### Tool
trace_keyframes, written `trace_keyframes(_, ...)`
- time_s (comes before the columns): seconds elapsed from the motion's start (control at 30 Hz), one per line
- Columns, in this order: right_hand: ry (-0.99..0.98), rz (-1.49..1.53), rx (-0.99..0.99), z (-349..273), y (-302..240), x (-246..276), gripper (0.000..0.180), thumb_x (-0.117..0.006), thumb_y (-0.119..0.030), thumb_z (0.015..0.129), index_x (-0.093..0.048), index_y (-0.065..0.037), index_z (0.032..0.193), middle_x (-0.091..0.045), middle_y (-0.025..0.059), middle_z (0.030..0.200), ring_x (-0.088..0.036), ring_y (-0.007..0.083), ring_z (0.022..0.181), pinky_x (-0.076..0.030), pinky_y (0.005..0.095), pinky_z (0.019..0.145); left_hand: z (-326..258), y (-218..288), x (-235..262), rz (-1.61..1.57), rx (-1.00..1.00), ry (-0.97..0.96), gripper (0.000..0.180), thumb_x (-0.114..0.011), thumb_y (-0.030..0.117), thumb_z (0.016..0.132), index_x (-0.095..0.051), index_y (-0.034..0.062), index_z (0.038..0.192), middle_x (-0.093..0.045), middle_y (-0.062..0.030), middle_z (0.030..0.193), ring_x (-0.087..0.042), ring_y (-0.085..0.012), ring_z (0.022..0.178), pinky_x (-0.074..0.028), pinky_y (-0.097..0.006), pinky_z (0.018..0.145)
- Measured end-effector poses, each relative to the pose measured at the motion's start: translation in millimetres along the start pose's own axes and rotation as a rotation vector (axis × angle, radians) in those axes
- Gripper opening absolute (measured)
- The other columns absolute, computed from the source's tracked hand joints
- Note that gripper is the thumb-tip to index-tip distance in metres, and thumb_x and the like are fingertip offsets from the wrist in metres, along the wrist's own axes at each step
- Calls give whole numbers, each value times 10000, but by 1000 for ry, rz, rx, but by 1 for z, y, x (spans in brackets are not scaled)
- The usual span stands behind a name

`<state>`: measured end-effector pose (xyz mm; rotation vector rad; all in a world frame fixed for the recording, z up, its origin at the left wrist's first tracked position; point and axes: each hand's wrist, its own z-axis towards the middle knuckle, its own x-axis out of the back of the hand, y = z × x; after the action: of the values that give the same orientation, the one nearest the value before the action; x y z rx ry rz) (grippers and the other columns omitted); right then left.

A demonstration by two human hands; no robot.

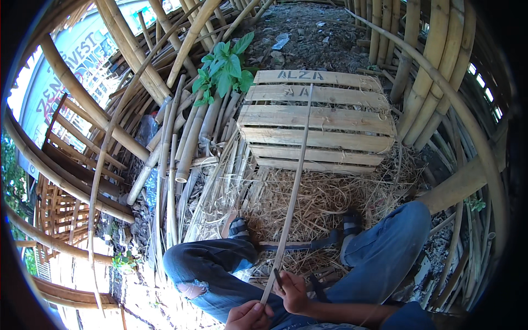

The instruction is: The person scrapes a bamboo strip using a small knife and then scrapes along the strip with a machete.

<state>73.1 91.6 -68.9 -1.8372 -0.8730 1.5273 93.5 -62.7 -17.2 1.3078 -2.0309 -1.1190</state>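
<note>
A long, thin bamboo strip [297, 179] runs from my lap up and away over the straw, its far end over a wooden slatted crate [316, 116]. My left hand [249, 317] is closed around the strip's near end. Just ahead and to the right, my right hand [293, 292] is closed on a dark, narrow knife [279, 279], whose blade touches or lies very near the strip. Most of the knife's handle is hidden by the fingers. Both hands are low, between my bent knees in blue jeans [385, 256].
Curly bamboo shavings [330, 201] cover the ground before my feet. Cut bamboo poles [192, 137] lie at the left beside a leafy green plant [225, 69]. Upright bamboo poles [440, 66] stand at the right, with a thick pole [462, 184] near my right knee.
</note>
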Motion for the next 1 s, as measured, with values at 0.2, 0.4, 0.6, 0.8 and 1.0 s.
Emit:
trace_keyframes(0.2,275,453,-178,23,-26,30,340,-368,-356,960,-461,-81,783,-387,14,565,-347,103,451,-305,244,427,-9,81,-20,-524,386,74,257,-425,260,936,-512,49,817,-422,18,561,-401,-114,430,-324,-250,378)
trace_keyframes(0.4,340,85,55,43,-80,55,198,-446,-237,949,-455,-74,837,-458,41,650,-449,137,483,-386,269,452,-11,65,-15,-556,281,44,334,-435,338,940,-527,32,843,-384,36,518,-349,-81,384,-252,-216,343)
trace_keyframes(0.6,221,-615,312,69,-146,71,256,-415,-215,967,-523,-11,856,-472,3,587,-438,60,466,-341,205,422,-14,60,-7,-653,262,-96,374,-444,381,930,-551,24,902,-378,40,522,-326,-76,392,-234,-212,349)
trace_keyframes(0.8,218,-817,253,98,-157,63,344,-395,-285,971,-559,-4,859,-481,9,584,-442,59,489,-362,228,450,-2,62,-14,-570,311,-44,379,-448,391,930,-557,28,916,-407,33,542,-346,-71,412,-247,-213,362)
trace_keyframes(1.0,215,-956,241,123,-136,71,355,-432,-307,954,-586,-7,843,-508,23,575,-479,87,509,-382,261,475,13,43,-22,-411,280,152,302,-438,351,946,-533,66,914,-441,33,613,-372,-69,450,-285,-219,393)
